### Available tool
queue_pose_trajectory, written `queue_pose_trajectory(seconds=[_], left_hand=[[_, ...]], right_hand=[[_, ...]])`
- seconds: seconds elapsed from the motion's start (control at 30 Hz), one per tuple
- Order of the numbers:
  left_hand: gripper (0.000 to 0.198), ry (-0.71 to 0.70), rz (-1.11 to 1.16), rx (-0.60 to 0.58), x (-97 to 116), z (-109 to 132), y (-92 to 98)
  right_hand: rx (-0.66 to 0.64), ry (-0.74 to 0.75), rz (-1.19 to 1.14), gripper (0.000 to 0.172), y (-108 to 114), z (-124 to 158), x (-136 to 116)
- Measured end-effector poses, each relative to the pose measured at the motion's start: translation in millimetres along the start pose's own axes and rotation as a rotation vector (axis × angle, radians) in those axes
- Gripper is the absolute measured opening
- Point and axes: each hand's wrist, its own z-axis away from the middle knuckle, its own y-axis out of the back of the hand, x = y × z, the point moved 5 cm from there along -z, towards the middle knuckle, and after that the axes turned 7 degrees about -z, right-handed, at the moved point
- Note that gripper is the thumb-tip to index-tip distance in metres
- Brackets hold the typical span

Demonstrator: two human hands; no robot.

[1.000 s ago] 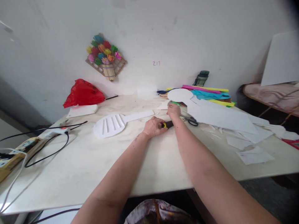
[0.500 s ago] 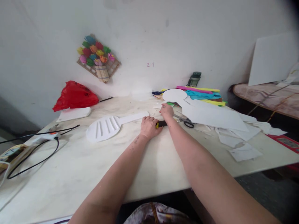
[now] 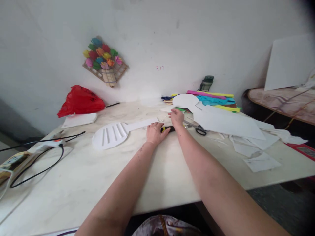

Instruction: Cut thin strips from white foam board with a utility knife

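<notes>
- Got the left hand (image 3: 154, 132) palm-down mid-table, fingers loosely curled, thumb lying against the black-and-yellow handled tool (image 3: 169, 128). Can't tell about an actual grip versus just resting on it.
- Tool itself flat on the table (image 3: 86, 177), at 3 o'clock from the left hand, passing under the right wrist.
- Right hand (image 3: 176, 117) just beyond at 1 o'clock, fingertips bent down onto small white scraps by the paper pile. No telling about anything pinched there, too small.
- Scissors (image 3: 198, 129) lying close at 3 o'clock of the right hand, black handles pointing right.
- White paddle-shaped cutout (image 3: 113, 133) at 9 o'clock of the left hand, long handle end just beside the knuckles.
- Big white sheets (image 3: 228, 123) further out at 3 o'clock, coloured paper stack (image 3: 214, 99) behind them at 1 o'clock.
- Red bag (image 3: 80, 100) way off at 10 o'clock, black cable (image 3: 44, 169) at 8 o'clock.
</notes>
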Motion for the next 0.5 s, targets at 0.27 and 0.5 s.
queue_pose_trajectory(seconds=[0.27, 0.5], left_hand=[[0.059, 0.687, 1.234, 0.131, -54, -5, -4.1], [0.017, 0.716, 1.423, 0.142, -71, 3, 8.4]], right_hand=[[-0.555, -0.1, -0.689, 0.019, -17, 23, -24], [-0.699, -0.128, -0.635, 0.02, -21, 29, -23]])
